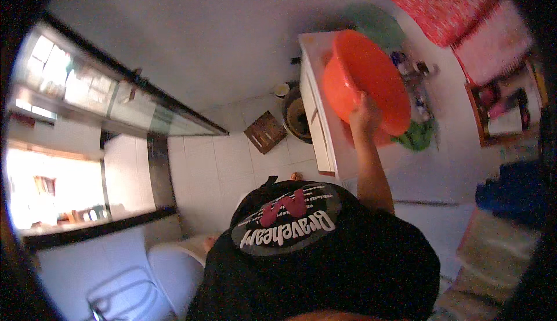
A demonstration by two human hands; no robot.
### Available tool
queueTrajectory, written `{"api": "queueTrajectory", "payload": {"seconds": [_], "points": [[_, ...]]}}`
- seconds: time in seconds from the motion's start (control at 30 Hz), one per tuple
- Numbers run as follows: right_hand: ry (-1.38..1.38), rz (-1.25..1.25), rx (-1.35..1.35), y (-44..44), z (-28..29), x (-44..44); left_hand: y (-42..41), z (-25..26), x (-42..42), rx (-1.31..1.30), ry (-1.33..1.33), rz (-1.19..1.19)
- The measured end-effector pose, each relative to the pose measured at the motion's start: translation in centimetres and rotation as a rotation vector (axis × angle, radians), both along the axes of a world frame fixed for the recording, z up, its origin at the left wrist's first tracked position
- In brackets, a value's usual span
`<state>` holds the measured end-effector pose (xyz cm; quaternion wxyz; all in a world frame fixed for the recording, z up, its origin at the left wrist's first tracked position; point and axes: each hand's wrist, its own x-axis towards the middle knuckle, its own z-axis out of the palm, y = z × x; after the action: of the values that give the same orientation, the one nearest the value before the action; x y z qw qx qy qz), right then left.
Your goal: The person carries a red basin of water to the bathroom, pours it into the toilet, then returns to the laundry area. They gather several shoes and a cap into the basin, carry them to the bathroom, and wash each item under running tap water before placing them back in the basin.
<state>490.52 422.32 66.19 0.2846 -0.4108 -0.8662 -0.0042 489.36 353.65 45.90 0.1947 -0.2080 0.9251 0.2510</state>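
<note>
My right hand (pixel 364 114) grips the near rim of a large orange plastic basin (pixel 341 77). The basin is tipped on its side above a white cabinet top (pixel 357 164), and its hollow faces right. Whether it touches the top is hard to see. Beside its lower edge lies a bunched green item (pixel 415 136), perhaps cloth or a net. Behind the basin is a blurred, rounded greenish thing (pixel 376 23). Of my left hand (pixel 210 243), only a small patch of skin seems to show at my left side; its fingers cannot be made out.
On the tiled floor are a brown slotted stool or board (pixel 266 132) and a dark round vessel (pixel 298 118). Small blurred items (pixel 411 68) stand along the cabinet's right side. Red textiles (pixel 448 8) hang at upper right. A dark-framed glass pane (pixel 143 108) juts in from the left.
</note>
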Motion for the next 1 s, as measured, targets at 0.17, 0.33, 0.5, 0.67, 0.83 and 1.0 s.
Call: {"api": "queueTrajectory", "payload": {"seconds": [0.17,0.33,0.5,0.67,0.83,1.0], "points": [[0.168,0.154,-0.019,0.0,3.0,-2.4,5.4,7.9,-3.7,0.141,-0.037,0.148],[0.169,0.337,0.141,-5.4,6.4,-4.1,4.0,9.8,-4.7,0.173,0.064,0.302],[0.031,0.671,-0.163,-12.5,4.8,-10.1,-1.4,3.3,-1.9,0.143,-0.009,0.378],[-0.259,0.857,-0.256,-21.6,1.6,-16.1,-7.6,-4.9,0.4,0.243,-0.021,0.712],[-0.471,0.817,-0.406,-27.5,-0.9,-20.2,-12.9,0.8,-1.3,0.449,-0.123,0.990],[-0.817,0.717,-0.525,-26.0,-8.7,-24.0,-18.8,2.3,-5.6,0.615,0.023,1.089]]}}
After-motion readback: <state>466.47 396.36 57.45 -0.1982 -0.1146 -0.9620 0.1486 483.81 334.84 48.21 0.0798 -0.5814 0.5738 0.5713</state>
